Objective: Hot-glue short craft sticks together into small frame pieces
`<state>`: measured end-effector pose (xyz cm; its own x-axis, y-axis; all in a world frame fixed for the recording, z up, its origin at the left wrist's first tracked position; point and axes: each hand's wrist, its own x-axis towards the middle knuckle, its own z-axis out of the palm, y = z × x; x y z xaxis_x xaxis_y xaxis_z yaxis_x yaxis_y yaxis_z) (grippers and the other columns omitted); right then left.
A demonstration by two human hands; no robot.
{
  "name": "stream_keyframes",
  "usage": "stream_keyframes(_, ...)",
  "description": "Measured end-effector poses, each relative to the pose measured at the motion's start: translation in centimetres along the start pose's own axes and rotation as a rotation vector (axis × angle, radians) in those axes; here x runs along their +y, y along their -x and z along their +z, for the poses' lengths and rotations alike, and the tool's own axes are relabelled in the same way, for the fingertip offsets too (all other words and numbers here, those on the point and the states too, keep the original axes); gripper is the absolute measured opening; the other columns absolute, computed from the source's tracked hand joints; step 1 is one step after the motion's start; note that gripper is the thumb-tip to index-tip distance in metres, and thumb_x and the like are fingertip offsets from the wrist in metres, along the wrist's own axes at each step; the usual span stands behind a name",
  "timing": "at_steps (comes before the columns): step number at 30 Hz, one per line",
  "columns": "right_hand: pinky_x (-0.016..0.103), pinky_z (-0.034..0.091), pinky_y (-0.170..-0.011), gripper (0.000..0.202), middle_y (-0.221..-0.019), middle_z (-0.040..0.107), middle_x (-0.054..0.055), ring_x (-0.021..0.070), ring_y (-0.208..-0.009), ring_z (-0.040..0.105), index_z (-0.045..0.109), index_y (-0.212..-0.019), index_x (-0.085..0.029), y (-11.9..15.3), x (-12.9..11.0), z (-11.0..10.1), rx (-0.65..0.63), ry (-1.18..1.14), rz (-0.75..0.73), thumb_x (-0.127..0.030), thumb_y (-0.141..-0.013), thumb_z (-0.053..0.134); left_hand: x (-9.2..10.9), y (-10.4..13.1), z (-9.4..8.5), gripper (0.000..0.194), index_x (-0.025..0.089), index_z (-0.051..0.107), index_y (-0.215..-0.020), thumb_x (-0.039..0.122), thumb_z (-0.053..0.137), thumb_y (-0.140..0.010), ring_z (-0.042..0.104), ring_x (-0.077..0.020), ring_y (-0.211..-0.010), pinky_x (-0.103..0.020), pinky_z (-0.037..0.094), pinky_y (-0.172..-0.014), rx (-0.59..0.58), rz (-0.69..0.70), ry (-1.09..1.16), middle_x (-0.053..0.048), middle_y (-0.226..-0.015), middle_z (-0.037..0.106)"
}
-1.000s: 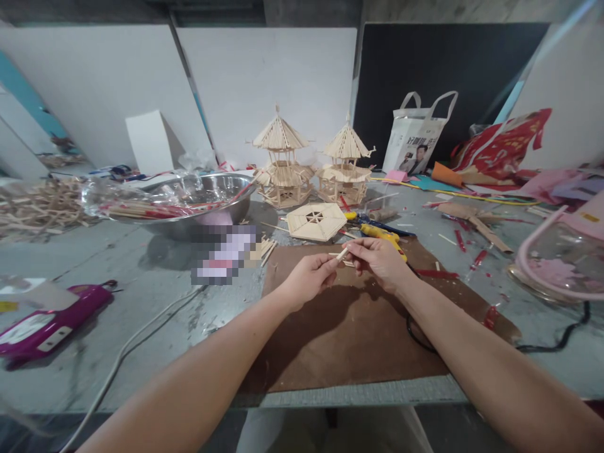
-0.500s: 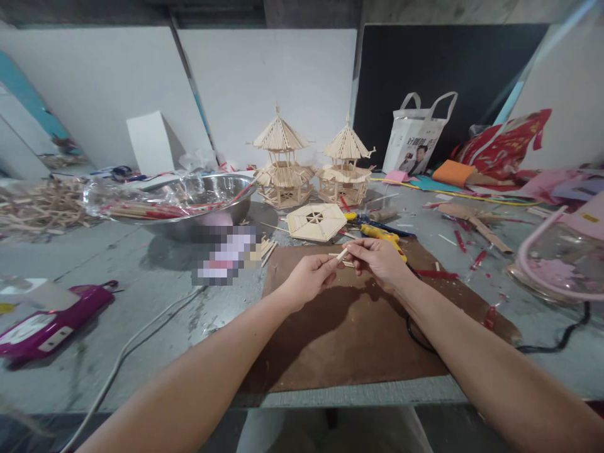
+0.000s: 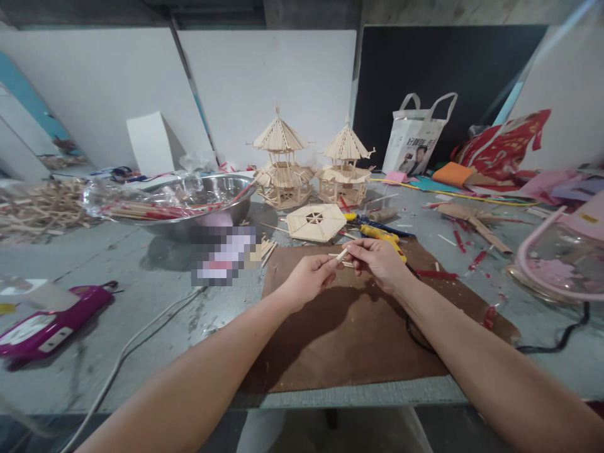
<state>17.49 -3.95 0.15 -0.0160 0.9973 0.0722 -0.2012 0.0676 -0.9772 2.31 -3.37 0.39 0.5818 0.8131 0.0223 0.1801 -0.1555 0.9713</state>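
Between my two hands is a short pale wooden stick piece (image 3: 341, 255); whether it is one stick or several pressed together I cannot make out. My left hand (image 3: 309, 277) pinches its near end, and my right hand (image 3: 375, 259) pinches the far end. Both are held above a brown mat (image 3: 340, 352). Just beyond lies a flat hexagonal wooden-stick panel (image 3: 302, 228) with a spoked opening in its middle. A yellow glue gun (image 3: 380, 234) rests behind my right hand. Two stick-built pavilion models (image 3: 283, 138) stand farther back.
A steel bowl (image 3: 243, 196) with plastic-wrapped sticks stands at left, beside a heap of sticks (image 3: 42, 204). A purple power strip (image 3: 89, 305) and a cable (image 3: 127, 346) lie front left. At right are red scraps, a pink-handled clear container (image 3: 576, 251) and a white bag (image 3: 413, 141).
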Motion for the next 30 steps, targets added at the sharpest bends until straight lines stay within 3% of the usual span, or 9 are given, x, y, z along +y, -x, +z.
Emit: stream_keyframes(30,0.019,0.035,-0.034,0.019,-0.051,0.054,-0.003,0.0045,-0.037,0.042,0.058,-0.067,-0.013,0.02,0.05,0.00,0.002,0.007,0.001,-0.029,-0.058,0.061,0.07,0.00,-0.06,0.031,0.013,0.051,-0.070,0.041,0.037,-0.074,0.026,-0.0027,-0.037,-0.016,0.019,-0.037,0.009,-0.010,-0.021,0.006,-0.045,0.032)
